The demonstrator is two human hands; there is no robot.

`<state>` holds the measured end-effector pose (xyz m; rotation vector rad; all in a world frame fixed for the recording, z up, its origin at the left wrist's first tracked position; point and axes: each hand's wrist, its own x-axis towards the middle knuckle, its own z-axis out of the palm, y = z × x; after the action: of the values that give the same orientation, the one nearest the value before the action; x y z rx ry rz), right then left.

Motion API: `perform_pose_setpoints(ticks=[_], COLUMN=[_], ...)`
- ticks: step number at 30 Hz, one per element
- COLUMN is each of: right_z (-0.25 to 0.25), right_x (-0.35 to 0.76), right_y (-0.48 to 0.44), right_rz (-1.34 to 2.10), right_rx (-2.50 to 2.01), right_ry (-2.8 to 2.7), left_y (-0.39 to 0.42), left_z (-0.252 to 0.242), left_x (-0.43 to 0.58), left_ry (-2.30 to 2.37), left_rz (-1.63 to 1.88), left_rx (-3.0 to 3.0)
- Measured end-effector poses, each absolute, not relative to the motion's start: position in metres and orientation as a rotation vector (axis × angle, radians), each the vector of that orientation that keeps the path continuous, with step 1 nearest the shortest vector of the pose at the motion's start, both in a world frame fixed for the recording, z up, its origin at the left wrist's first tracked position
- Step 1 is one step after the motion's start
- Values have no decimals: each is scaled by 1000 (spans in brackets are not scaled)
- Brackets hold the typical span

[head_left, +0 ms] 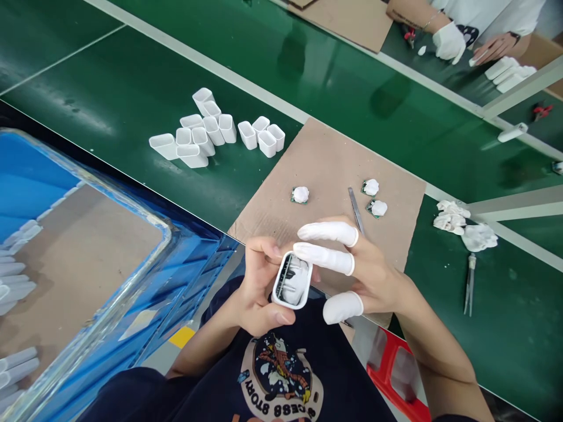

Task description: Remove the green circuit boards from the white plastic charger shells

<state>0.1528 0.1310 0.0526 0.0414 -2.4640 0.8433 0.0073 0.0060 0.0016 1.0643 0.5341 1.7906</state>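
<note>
Two hands fill the near part of my feed: the left hand (259,287) grips a white housing (292,280) just in front of the chest, open end up, with a small board and white filler seated inside. The right hand (365,269) is spread loose and holds nothing, its cot-covered fingers (328,233) lying across the housing's rim. Just beyond, on the cardboard sheet (325,158), I count three loose boards (300,194) capped in white, with tweezers (355,208) between them. Farther out on the green belt (132,88), about a dozen empty housings (211,126) stand clustered. I judge this as early going, with one piece being filled and most untouched. A co-worker's gloved hand (448,41) works at the far edge.
</note>
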Motion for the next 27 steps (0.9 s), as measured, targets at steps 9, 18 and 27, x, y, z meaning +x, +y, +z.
perform_pose_setpoints(ticks=[9,18,27], right_z=[56,54,53], right_x=[157,157,153], right_y=[129,128,127], right_rz=[783,775,816], right_rx=[91,82,138], right_ry=[-2422,-2426,-2399], left_y=[4,7,13], left_z=[7,1,4], left_x=[11,1,-12], left_ry=[558,640,848], left_rz=[1816,1808,1854], left_rx=[1197,1397,1654])
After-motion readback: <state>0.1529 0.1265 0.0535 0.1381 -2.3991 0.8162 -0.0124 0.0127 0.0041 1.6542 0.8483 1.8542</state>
